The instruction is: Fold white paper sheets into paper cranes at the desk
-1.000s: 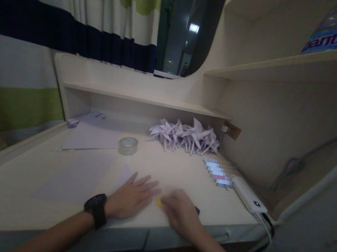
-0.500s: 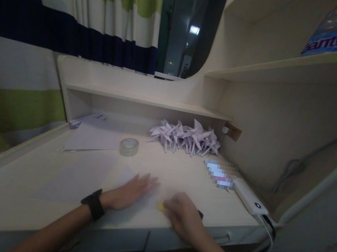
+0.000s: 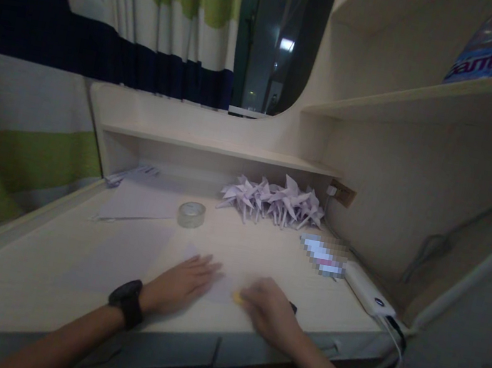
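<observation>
Paper sheet (image 3: 221, 291) lies flat at the near middle of the desk (image 3: 5, 306), partly under the left hand (image 3: 183, 284); its edges are too faint to trace. Left hand is spread flat, palm down, fingers straight, not gripping. Right hand (image 3: 268, 312) is closed, fingertips pinching a small yellow item (image 3: 238, 297) just right of the left hand; blurred, can't tell what it is. Dark item (image 3: 293, 307) pokes out right of the right hand; can't tell if it's the same piece. Handling, my read: paper is near weightless, bends easily, creases and tears if dragged, and should slide on a smooth top. Best hold is a flat palm close to the worked edge; for lifting, pinch a corner. Yellow item looks light and probably stiff; fingertip pinch suits it, but there's little to hold. Farther out: another loose sheet (image 3: 115, 262) to the left, clear tape roll (image 3: 191, 215) beyond the left hand, paper stack (image 3: 142, 194) far left, folded paper pinwheels (image 3: 274, 201) bunched at the far side, phone (image 3: 323, 256) to the right.
</observation>
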`<state>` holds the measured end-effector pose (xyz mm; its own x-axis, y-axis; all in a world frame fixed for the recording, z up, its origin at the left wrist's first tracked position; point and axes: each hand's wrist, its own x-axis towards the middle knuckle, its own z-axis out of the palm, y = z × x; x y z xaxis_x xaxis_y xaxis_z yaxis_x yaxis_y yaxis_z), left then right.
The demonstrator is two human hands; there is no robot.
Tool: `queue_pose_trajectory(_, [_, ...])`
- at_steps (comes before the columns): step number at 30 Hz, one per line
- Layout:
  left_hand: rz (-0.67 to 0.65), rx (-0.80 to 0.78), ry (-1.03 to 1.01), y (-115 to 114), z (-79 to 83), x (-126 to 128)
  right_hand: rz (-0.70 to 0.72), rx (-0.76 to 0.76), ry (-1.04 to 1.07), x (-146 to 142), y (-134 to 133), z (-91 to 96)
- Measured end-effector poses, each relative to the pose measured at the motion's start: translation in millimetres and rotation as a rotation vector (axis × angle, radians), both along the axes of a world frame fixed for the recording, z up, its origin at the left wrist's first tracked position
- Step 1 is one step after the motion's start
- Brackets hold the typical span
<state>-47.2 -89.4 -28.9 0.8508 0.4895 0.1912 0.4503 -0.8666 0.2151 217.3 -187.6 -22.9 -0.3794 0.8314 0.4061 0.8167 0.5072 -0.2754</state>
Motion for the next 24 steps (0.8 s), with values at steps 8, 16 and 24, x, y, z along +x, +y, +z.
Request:
queue_pose_trajectory(8, [0.272, 0.05, 0.015, 24, -12.2, 32, 0.008, -0.034, -0.103, 24, 62, 2.5])
queue_pose_trajectory(16, [0.173, 0.058, 0.094, 35, 2.0, 35, 0.049, -0.028, -0.052, 33, 79, -2.3])
queue_pose_trajectory(24, [0.208, 0.033, 0.126, 34, -3.7, 35, 0.027, 0.02, -0.013, 30, 74, -7.9])
